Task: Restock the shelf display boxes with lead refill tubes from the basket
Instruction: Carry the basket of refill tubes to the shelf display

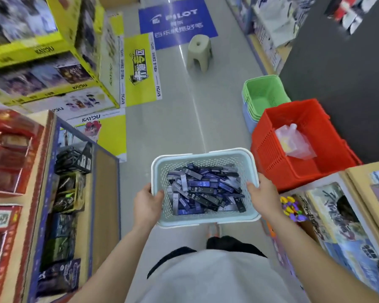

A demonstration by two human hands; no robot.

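The pale blue basket [204, 152] is held up over the floor, a bit toward 6 o'clock in the view. The lead refill tubes [204, 189] lie in a loose pile inside it. The left hand [148, 204] grips the basket's rim at 9 o'clock, with the thumb inside the wall. The right hand [264, 194] grips the rim at 3 o'clock the same way.

Nothing is under the basket (just floor). If one hand slips, it can tip and the tubes can spill and scatter. A quick turn can make them slide to one side. The red basket [271, 149] at 2 o'clock is near the right hand and could bump it. The stool [199, 52] at 12 o'clock stands in the walkway and could trip the person.
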